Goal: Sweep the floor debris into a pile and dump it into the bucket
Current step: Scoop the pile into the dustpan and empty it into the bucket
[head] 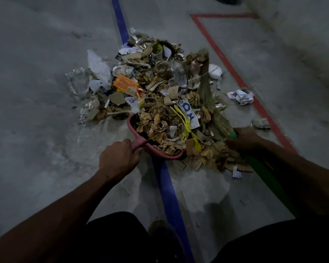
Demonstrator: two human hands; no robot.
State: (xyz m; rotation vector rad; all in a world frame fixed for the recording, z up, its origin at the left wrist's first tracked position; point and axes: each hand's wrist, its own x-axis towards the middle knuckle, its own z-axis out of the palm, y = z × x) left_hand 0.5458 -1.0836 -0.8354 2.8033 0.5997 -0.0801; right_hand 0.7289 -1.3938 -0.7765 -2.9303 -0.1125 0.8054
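The left hand [119, 158] is gripping the pink dustpan [139, 143], the right hand [243, 138] the broom [207, 88], loading the pile [160, 88] at 12 o'clock. Next: lifting toward the unseen bucket.

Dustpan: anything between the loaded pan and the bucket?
Cannot tell: no bucket is in the head view. The left hand holds the pink dustpan, piled with debris; the right hand holds the broom. Bare floor lies to the left.
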